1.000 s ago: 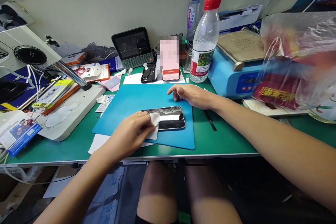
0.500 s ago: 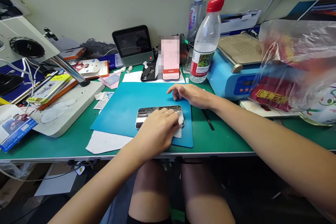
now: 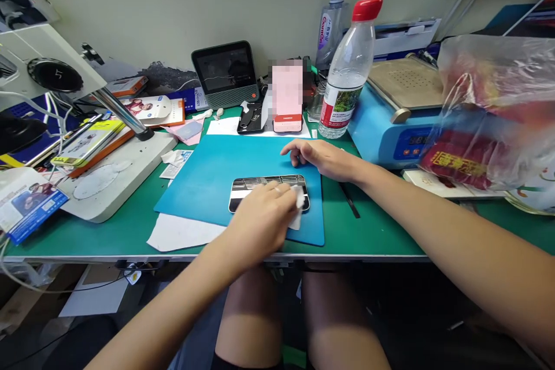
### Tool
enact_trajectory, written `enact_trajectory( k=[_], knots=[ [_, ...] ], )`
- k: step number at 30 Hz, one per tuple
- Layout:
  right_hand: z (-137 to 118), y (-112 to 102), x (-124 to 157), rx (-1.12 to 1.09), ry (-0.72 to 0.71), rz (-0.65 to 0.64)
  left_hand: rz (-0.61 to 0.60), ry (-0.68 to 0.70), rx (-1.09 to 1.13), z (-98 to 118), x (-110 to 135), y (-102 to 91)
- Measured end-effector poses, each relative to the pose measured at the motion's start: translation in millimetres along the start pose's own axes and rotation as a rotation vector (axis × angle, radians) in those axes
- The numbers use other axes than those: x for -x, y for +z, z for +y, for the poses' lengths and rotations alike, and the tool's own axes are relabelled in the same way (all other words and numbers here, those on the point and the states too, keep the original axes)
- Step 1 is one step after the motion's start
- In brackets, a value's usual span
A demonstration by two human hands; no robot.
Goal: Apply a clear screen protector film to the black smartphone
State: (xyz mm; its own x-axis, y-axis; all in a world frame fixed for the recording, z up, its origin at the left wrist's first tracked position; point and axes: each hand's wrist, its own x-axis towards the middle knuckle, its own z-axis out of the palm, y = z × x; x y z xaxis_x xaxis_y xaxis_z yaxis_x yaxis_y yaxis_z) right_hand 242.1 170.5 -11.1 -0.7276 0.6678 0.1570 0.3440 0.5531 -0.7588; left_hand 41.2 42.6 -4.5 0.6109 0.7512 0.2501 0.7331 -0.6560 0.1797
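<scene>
A phone with a glossy dark screen lies flat on a blue work mat near the desk's front edge. My left hand is closed on a small white wipe and presses it on the right half of the phone's screen. My right hand rests on the mat's far right corner just behind the phone, fingers curled down on the surface, holding nothing that I can see.
A clear water bottle with a red cap and a blue heating station stand at the back right, beside a plastic bag. A small screen device and upright phones sit behind the mat. A microscope stand base lies left.
My left hand slid the wipe from the phone's left end across to its right end. My right hand stayed where it was. The camera shifted slightly.
</scene>
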Motion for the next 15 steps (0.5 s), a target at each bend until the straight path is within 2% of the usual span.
enact_trajectory(
  k=[4, 7, 10, 15],
  knots=[
    [2, 0, -1, 0.008, 0.007, 0.007, -0.019, 0.072, -0.102, 17, -22, 11.1],
    [2, -1, -2, 0.021, 0.018, 0.006, 0.000, 0.110, -0.102, 14, -20, 10.6],
    [3, -3, -3, 0.036, 0.018, 0.011, 0.002, 0.104, -0.072, -3, -1, 1.4],
    [3, -4, -3, 0.025, 0.029, 0.000, 0.030, -0.051, 0.022, -44, 46, -23.9]
  ],
)
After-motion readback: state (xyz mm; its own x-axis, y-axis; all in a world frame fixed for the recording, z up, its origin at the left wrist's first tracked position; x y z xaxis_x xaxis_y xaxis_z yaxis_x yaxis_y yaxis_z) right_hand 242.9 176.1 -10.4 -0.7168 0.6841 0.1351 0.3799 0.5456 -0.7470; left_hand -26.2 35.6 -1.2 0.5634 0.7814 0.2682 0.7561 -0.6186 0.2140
